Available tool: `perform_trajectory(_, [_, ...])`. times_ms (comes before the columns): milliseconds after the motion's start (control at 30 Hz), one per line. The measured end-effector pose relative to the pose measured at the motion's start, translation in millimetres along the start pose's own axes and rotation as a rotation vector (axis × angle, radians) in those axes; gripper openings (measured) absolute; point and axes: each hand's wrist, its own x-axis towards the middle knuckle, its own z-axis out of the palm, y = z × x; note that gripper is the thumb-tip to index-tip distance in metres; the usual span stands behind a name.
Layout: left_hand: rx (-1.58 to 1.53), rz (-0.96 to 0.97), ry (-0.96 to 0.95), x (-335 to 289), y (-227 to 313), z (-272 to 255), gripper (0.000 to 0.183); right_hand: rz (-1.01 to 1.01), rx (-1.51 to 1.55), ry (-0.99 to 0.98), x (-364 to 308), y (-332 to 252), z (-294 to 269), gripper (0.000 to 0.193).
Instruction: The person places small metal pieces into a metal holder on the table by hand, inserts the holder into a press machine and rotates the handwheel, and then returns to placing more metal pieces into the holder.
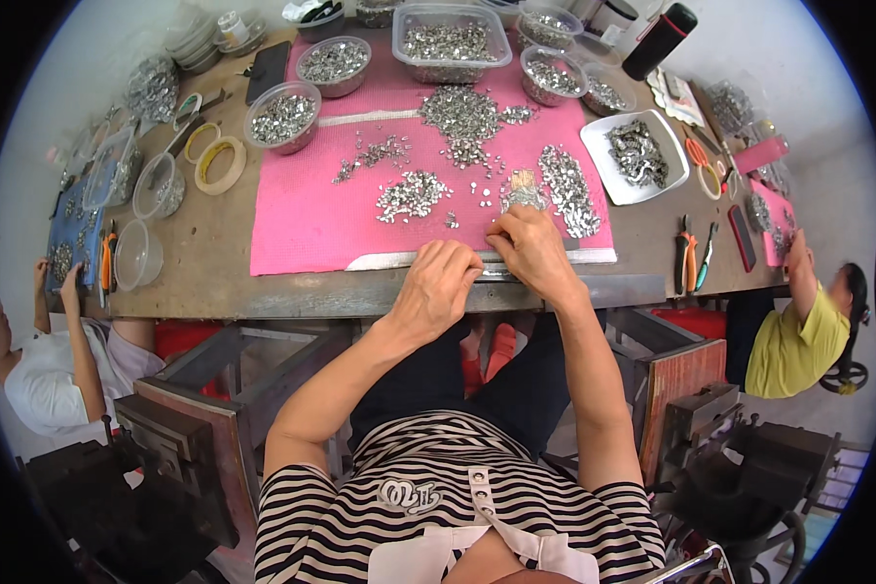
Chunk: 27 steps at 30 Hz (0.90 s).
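From remote feed I saw pale, brightly lit walls (pixel 798 83), long brown worktable (pixel 200 282), grey metal frames (pixel 204 356) standing below.

- Striped shirt (pixel 438 535) of the person at the near side: a pale, rounded letter emblem (pixel 410 495) with dark outlines, on the chest left of the buttons; the only clearly visible lettering
- Small white bottle (pixel 233 29), far left of the counter (pixel 200 229): coloured marks like a label, too small and blurred to read
- Dark jar (pixel 613 17), far right: a pale label around its side, its print not legible
- Flat white packet (pixel 674 95), right side of the counter, near the dark jar: faint printed marks, too small to make out
- Elsewhere, no sign or number can be read
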Motion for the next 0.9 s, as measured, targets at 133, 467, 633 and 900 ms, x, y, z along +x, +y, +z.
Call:
perform_trajectory(133, [0.175, 0.081, -0.001, 1, 10, -2, 0.012, -0.029, 0.023, 0.114, -6, -3, 3, 0.01])
perform_trajectory(467, [0.213, 0.091, 0.026, -5, -7, -11, 0.017, -0.06, 0.282, 0.201, -43, -26, -2, 0.008])
perform_trajectory(633, [0.276, -0.037, 0.094, 18, -30, -18, 0.014, -0.067, 0.227, 0.193, -44, -27, -1, 0.009])
perform_trajectory(900, [0.311, -0.052, 0.058, 31, -41, -24, 0.01, -0.155, 0.068, 0.241, -47, -28, 3, 0.01])
